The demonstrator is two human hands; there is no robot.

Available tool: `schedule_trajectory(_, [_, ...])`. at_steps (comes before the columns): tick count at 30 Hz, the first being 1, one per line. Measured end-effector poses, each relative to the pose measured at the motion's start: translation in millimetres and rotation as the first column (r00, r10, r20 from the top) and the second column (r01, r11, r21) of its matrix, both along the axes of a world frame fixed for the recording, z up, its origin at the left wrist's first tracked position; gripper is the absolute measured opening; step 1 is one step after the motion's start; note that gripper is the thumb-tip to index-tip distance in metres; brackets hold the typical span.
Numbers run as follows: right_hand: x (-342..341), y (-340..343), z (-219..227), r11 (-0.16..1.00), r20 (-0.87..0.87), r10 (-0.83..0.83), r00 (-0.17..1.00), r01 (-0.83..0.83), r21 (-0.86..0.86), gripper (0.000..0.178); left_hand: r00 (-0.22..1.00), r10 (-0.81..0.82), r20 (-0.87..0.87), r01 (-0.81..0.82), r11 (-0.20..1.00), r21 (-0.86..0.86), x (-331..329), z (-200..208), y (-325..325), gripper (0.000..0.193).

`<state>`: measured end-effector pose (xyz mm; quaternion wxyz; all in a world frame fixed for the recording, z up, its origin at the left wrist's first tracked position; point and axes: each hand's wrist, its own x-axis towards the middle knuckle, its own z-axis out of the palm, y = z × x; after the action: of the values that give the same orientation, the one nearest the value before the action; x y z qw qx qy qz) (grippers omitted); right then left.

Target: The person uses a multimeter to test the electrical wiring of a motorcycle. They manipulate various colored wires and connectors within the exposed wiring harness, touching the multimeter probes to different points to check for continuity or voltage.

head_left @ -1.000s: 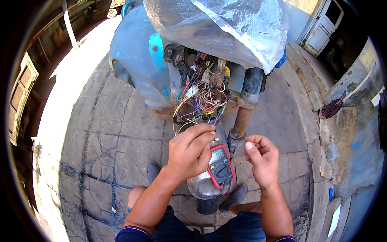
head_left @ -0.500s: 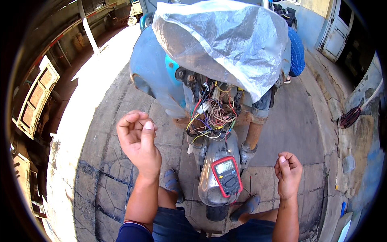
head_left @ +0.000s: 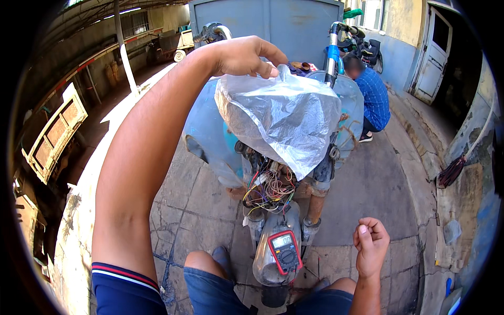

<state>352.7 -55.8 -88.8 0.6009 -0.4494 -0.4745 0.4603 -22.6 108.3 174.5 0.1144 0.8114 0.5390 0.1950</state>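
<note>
My left hand (head_left: pixel 247 59) reaches far forward to the top of a clear plastic sheet (head_left: pixel 294 115), its thumb and forefinger closing at a raised peak of it. The sheet drapes over the front of a blue three-wheeled vehicle. Below the sheet, a tangle of coloured wires (head_left: pixel 273 189) spills out above the front mudguard (head_left: pixel 268 265). On that mudguard lies a red and black multimeter (head_left: pixel 285 253), its display lit. My right hand (head_left: pixel 371 247) is raised at the lower right, fingers curled and thumb pressed to them; what they may hold is hidden.
Handlebars (head_left: pixel 334 52) rise behind the sheet, before a blue-grey cargo box wall (head_left: pixel 268 26). A person in a blue shirt (head_left: pixel 370 97) crouches at the vehicle's right side. A broom (head_left: pixel 451 170) leans by the right wall. Rusty frames (head_left: pixel 55 134) stand at the left.
My left hand has moved up and forward from beside the wires to the top of the plastic sheet. The view has tilted up, showing the handlebars and crouching person. My right hand stays curled.
</note>
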Motion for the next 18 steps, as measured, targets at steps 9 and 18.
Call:
schedule_trajectory(9, [61, -23, -51, 0.987, -0.019, -0.112, 0.994, 0.109, -0.12, 0.011, 0.998, -0.051, -0.047, 0.05, 0.998, -0.028, 10, -9, 32, 0.043])
schedule_trajectory(18, [75, -31, -68, 0.979, -0.067, -0.152, 0.986, 0.141, -0.15, 0.015, 0.987, -0.038, -0.155, 0.041, 0.999, 0.016, 23, -7, 35, 0.031])
